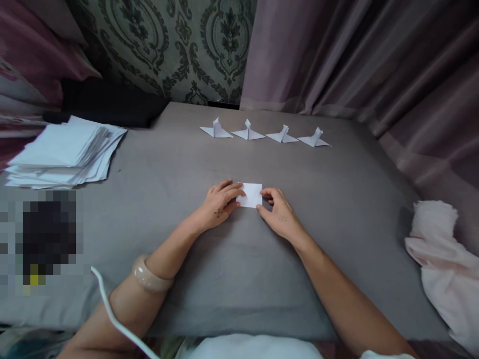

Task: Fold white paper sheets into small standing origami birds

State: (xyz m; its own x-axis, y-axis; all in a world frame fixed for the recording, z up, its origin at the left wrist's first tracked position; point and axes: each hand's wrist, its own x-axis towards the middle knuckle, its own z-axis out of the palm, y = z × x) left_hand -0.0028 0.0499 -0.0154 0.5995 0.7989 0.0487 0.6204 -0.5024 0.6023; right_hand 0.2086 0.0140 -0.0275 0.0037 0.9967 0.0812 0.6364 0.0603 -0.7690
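Observation:
A small white rectangle of folded paper [250,194] lies flat on the grey cloth in front of me. My left hand [222,201] is at its left edge, fingertips on top and thumb by the lower left corner. At the opposite edge, my right hand [277,210] pinches the paper with thumb and index finger, the other fingers curled in. Farther back stands a row of several white origami birds [248,131], wings spread to the sides and a narrow part pointing up.
A stack of white paper [67,152] sits at the left, beside a folded black cloth [112,102]. Pale pink fabric [439,259] is bunched at the right. A white cable [112,316] crosses my left forearm. Curtains [337,55] hang behind; a blurred dark patch covers the left side.

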